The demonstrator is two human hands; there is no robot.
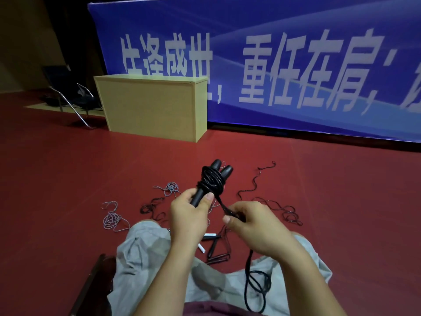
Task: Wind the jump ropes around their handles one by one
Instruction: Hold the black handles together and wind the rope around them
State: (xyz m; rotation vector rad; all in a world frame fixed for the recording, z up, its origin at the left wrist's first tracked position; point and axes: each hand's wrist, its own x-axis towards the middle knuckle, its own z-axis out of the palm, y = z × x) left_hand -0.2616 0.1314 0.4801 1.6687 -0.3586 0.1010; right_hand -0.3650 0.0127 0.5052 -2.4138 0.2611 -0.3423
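Black rope [210,181] is already bunched in a thick coil around the upper half of the paired black handles [219,170], which your left hand [190,216] grips by their lower ends, fingers and thumb curled round them. The handles' long axis runs up and away from you, leaning slightly right, with their tips clear above the coil. From the coil's lower edge a taut strand slants down and right into your right hand [251,224], which pinches it between thumb and curled fingers just beside the left hand. So the right hand is the one to carry the next turn around that axis. Behind it the loose tail [256,283] drops over your lap in slack loops, likely several turns' worth. Other unwound ropes [268,202] lie on the red floor [68,179] beyond.
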